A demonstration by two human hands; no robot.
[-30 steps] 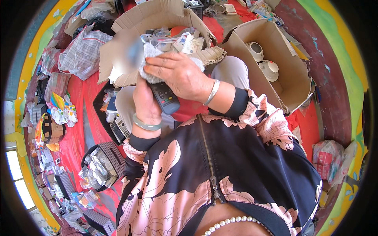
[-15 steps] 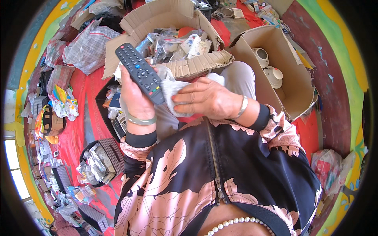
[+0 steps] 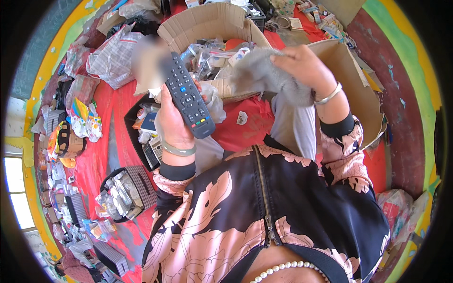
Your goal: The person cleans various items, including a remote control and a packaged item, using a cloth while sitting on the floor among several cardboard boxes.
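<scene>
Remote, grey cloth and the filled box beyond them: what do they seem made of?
Remote control in the left hand: likely hard plastic, dark satin finish, judging by its smooth rigid casing.
Grey cloth in the right hand: soft, matt textile, as its limp folds suggest; blur hides the weave.
Filled box: apparently cardboard, matt brown, with creased walls.

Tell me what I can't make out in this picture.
All in the head view:
- Remote control: its back, turned away from the camera in the left hand.
- Grey cloth in the right hand: its texture, smeared by blur on its left side.
- Right-hand carton: part of its inside, behind the right hand.
- Pearl necklace: the rest, cut off by the lower edge.
</scene>
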